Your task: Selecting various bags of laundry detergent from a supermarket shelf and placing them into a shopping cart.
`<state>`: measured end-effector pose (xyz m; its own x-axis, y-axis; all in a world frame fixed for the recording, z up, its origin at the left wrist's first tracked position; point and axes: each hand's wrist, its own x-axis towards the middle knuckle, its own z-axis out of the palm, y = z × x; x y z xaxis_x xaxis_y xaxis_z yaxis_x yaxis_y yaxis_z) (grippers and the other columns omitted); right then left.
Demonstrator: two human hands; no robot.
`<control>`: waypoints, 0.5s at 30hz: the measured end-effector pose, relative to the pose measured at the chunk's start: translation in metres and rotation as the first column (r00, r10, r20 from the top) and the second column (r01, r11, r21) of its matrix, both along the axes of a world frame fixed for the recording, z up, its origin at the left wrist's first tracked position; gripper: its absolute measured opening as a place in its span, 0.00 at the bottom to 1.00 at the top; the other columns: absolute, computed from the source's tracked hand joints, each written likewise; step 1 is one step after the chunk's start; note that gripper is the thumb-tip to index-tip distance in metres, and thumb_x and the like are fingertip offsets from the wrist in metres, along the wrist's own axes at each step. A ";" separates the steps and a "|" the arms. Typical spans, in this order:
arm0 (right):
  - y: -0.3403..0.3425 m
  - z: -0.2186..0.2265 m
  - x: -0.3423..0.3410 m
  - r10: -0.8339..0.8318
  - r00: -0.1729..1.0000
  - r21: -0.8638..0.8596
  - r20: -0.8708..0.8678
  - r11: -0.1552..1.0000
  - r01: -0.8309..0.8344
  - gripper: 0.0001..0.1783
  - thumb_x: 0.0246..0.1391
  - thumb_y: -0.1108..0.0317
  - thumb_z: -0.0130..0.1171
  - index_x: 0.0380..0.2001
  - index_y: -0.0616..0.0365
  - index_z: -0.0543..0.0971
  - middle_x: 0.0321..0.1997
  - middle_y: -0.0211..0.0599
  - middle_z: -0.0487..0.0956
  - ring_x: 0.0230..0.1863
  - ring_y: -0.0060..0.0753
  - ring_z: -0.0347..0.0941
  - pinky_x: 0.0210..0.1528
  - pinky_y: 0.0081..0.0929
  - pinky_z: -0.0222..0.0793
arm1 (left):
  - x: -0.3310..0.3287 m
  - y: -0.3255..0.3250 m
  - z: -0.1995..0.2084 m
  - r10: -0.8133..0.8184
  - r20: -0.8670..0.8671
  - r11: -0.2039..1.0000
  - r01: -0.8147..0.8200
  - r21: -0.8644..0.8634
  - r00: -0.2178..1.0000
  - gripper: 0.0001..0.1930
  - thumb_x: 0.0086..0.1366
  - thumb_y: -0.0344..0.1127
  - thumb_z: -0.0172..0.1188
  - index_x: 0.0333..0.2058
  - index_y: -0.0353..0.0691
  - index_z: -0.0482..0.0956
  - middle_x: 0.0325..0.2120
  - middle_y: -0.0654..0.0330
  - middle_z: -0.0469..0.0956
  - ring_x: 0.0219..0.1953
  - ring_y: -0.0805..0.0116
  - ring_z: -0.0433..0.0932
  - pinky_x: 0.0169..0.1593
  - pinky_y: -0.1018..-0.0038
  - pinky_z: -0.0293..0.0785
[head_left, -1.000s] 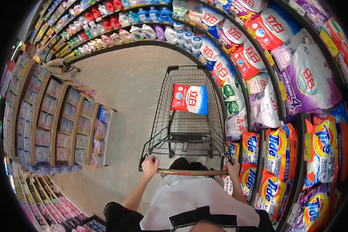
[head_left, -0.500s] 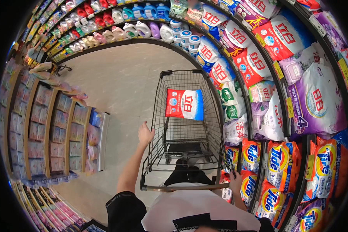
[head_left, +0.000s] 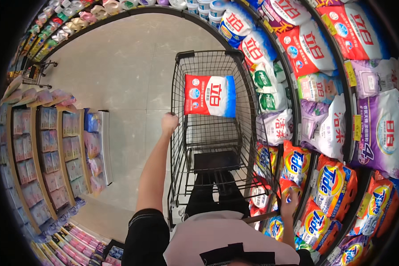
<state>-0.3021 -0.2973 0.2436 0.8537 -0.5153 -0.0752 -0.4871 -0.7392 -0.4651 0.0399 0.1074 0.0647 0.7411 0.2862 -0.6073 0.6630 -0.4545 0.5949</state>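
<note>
In front of me stands a black wire shopping cart [head_left: 176, 84]. A red, white and blue bag of washing powder [head_left: 209, 95] lies flat in its basket, toward the far end. My left hand [head_left: 170, 123] is closed round the basket's left side rim, arm stretched forward. My right hand [head_left: 290, 205] is at the near right corner of the cart, beside the brown handle bar [head_left: 260, 217], with fingers curled at the side rim. Part of its grip is hidden. Neither hand touches the bag.
Close on the right, curving shelves hold orange detergent bags [head_left: 332, 181], a large purple-and-white bag [head_left: 383, 133] and red-and-blue bags [head_left: 308, 48]. White tubs [head_left: 217, 9] stand far ahead. A display rack [head_left: 53, 155] of small packs is at the left, beyond the tiled floor [head_left: 128, 80].
My left hand has gone from loosely spread fingers beside the rim to closed round it. My right hand has moved outward to the right. Shelves and cart have shifted in view.
</note>
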 end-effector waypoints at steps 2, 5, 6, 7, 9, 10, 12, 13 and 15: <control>-0.011 0.010 0.051 -0.127 0.970 0.160 0.208 0.982 0.095 0.15 0.40 0.74 0.53 0.35 0.65 0.68 0.32 0.40 0.70 0.32 0.31 0.66 0.38 0.24 0.61 | 0.009 -0.021 0.017 0.003 0.031 1.000 -0.004 0.023 1.000 0.11 0.43 0.31 0.47 0.25 0.32 0.74 0.18 0.46 0.73 0.27 0.56 0.75 0.33 0.68 0.70; 0.019 -0.010 0.153 -0.024 0.937 0.348 0.349 0.932 -0.105 0.12 0.43 0.78 0.49 0.35 0.64 0.69 0.34 0.37 0.73 0.35 0.25 0.68 0.39 0.20 0.62 | 0.003 -0.024 0.032 -0.144 0.090 0.947 0.111 0.301 0.985 0.09 0.46 0.29 0.45 0.25 0.33 0.73 0.22 0.45 0.73 0.29 0.52 0.74 0.32 0.66 0.70; 0.030 -0.047 0.180 -0.003 0.924 0.461 0.381 0.867 -0.188 0.11 0.44 0.78 0.49 0.35 0.65 0.69 0.33 0.36 0.74 0.34 0.25 0.70 0.37 0.20 0.63 | 0.004 -0.030 0.042 -0.148 0.069 0.946 0.121 0.300 0.987 0.09 0.46 0.29 0.45 0.25 0.33 0.73 0.22 0.45 0.73 0.29 0.52 0.74 0.32 0.66 0.70; 0.057 -0.058 0.214 0.094 0.981 0.573 0.170 0.801 -0.176 0.13 0.43 0.76 0.50 0.36 0.65 0.69 0.32 0.38 0.74 0.33 0.26 0.71 0.36 0.20 0.65 | -0.001 -0.031 0.052 -0.201 0.096 0.896 0.144 0.421 0.975 0.08 0.46 0.29 0.46 0.25 0.34 0.73 0.21 0.45 0.73 0.29 0.51 0.73 0.32 0.65 0.69; 0.083 -0.124 0.257 0.353 0.936 0.734 -0.014 0.639 -0.230 0.17 0.40 0.67 0.54 0.34 0.67 0.69 0.32 0.43 0.75 0.33 0.27 0.72 0.36 0.19 0.66 | -0.007 -0.033 0.066 -0.255 0.151 0.830 0.137 0.541 0.955 0.07 0.48 0.29 0.47 0.23 0.37 0.74 0.21 0.45 0.73 0.28 0.47 0.72 0.31 0.61 0.68; 0.095 -0.167 0.270 0.432 0.894 0.732 -0.116 0.646 -0.217 0.18 0.39 0.66 0.55 0.33 0.67 0.69 0.30 0.41 0.75 0.30 0.28 0.72 0.33 0.19 0.66 | -0.011 -0.033 0.064 -0.253 0.132 0.825 0.142 0.547 0.958 0.07 0.48 0.29 0.47 0.23 0.37 0.74 0.21 0.45 0.73 0.28 0.47 0.72 0.31 0.61 0.68; 0.119 -0.232 0.293 0.461 0.779 0.852 -0.425 0.494 0.172 0.20 0.41 0.67 0.54 0.37 0.67 0.68 0.29 0.38 0.75 0.32 0.27 0.71 0.35 0.22 0.66 | -0.016 -0.022 0.054 -0.276 0.154 0.819 0.148 0.555 0.949 0.07 0.49 0.30 0.47 0.24 0.37 0.74 0.21 0.45 0.73 0.28 0.48 0.72 0.31 0.61 0.68; 0.130 -0.259 0.298 0.327 0.824 0.848 -0.462 0.434 0.304 0.19 0.41 0.67 0.54 0.37 0.67 0.68 0.28 0.38 0.74 0.31 0.29 0.71 0.34 0.24 0.66 | -0.017 -0.025 0.054 -0.245 0.126 0.825 0.138 0.548 0.961 0.07 0.48 0.30 0.47 0.24 0.37 0.74 0.20 0.45 0.72 0.27 0.49 0.72 0.31 0.62 0.69; 0.143 -0.315 0.298 0.081 0.877 0.872 -0.474 0.179 0.455 0.18 0.43 0.66 0.52 0.37 0.66 0.67 0.32 0.42 0.72 0.34 0.32 0.70 0.36 0.28 0.66 | -0.016 -0.029 0.048 -0.219 0.143 0.854 0.119 0.506 0.965 0.07 0.48 0.30 0.48 0.24 0.37 0.74 0.20 0.45 0.72 0.26 0.49 0.73 0.30 0.62 0.69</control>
<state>-0.0044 -0.1544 -0.0712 0.5021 0.0507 -0.8633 -0.8359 0.2843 -0.4695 0.0243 0.0787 0.1125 0.8910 0.3683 -0.2654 0.4469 -0.8143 0.3704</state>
